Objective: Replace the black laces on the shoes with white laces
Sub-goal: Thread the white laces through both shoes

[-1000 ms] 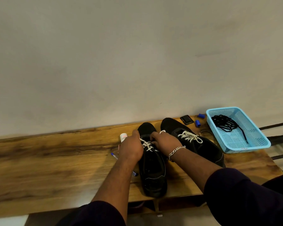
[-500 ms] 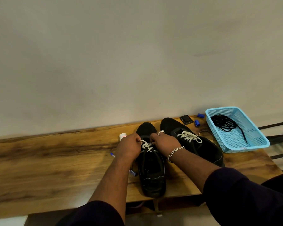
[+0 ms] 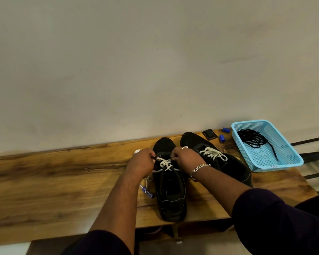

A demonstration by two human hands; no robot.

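Two black shoes on wooden table (image 3: 63,184), toes toward wall. Near shoe (image 3: 170,190) centred, heel at front table edge; far shoe (image 3: 226,162) just right of it, angled, fully laced in white with second white lace (image 3: 213,153) crossed over tongue. Both hands at upper eyelets of near shoe, close together but not touching. Left hand (image 3: 141,163) curled, fingertips pinching white lace (image 3: 164,163) at left side of eyelet row. Right hand (image 3: 187,159) curled on right side of same lace; ring on one finger, silver chain bracelet (image 3: 199,169) at wrist. White lace crossed a few rows over tongue, lower rows of near shoe unlaced, loose lace end trailing down left of shoe across table. Blue pen (image 3: 146,191) lying on table under left forearm, just left of near shoe. Small white cap-like item (image 3: 137,151) partly hidden behind left hand, cannot tell what. Light blue plastic basket (image 3: 287,162) at right end of table, near far shoe, apart from it. Black laces (image 3: 254,139) bundled inside basket, one end stretched toward its front wall. Small black flat object (image 3: 209,134) and two small blue pieces (image 3: 222,138) by wall between far shoe and basket. Dark sleeves on both forearms.
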